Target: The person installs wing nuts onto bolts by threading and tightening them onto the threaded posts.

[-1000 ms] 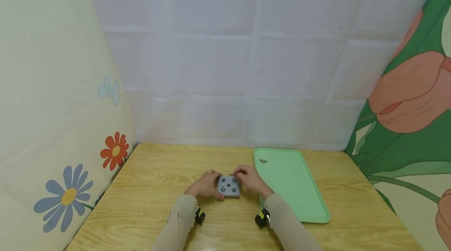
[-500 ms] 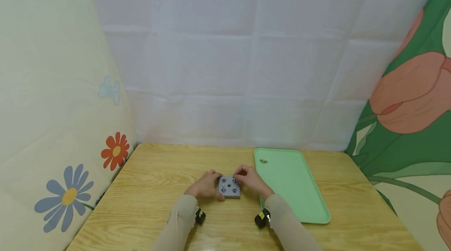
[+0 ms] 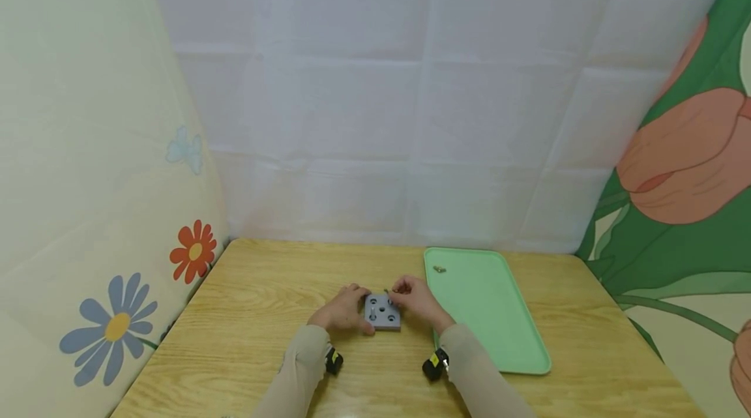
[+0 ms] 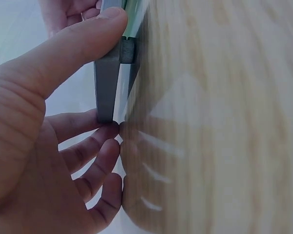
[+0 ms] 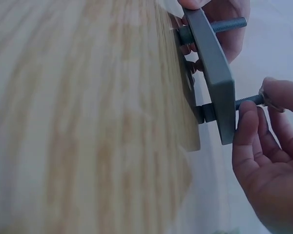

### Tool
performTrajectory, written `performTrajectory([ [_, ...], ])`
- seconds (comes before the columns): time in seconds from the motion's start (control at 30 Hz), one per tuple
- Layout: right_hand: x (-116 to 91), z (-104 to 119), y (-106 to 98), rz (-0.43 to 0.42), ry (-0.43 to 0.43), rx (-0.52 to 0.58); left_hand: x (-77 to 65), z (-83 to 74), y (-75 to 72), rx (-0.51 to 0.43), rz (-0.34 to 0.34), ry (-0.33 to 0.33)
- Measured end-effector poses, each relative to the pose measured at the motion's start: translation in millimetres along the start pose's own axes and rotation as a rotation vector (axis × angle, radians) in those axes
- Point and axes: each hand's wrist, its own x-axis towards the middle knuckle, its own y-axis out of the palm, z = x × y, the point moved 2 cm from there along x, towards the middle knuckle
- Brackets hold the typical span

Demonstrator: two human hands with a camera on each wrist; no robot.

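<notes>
A square grey metal plate [image 3: 382, 323] with several holes sits raised above the table on the heads of bolts passed through it. My left hand [image 3: 343, 309] grips its left side, thumb on the near edge and a finger at the far edge in the left wrist view [image 4: 105, 87]. Two threaded bolts point up: one bolt [image 5: 229, 24] near the left hand, another bolt [image 5: 249, 101] at the far right corner. At that second bolt's tip my right hand [image 3: 418, 300] pinches a small shiny metal piece, apparently a wing nut [image 5: 271, 103], mostly covered by fingers.
A light green tray [image 3: 487, 313] lies right of the plate, under the right forearm. Near its far left corner are small brass-coloured pieces [image 3: 439, 268], looking like wing nuts. The wooden table [image 3: 281, 274] ends at a white cloth backdrop [image 3: 352, 111].
My right fingers shift slightly around the small metal piece at the far right bolt, in a turning motion. The left hand and the plate stay in place.
</notes>
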Motion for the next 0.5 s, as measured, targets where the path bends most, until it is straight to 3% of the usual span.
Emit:
performTrajectory([
  [0.13,-1.4,1.2,1.3,-0.007,0.018,-0.008,-0.5,-0.3,0.3,-0.007,0.007,-0.003],
  [0.37,0.5,4.3,1.7,0.002,0.055,0.149,0.2,1.0,-0.5,0.0,0.007,-0.003],
  [0.5,2.6,2.6,1.3,0.013,0.067,0.15,1.6,2.5,-0.1,0.008,0.008,-0.004],
])
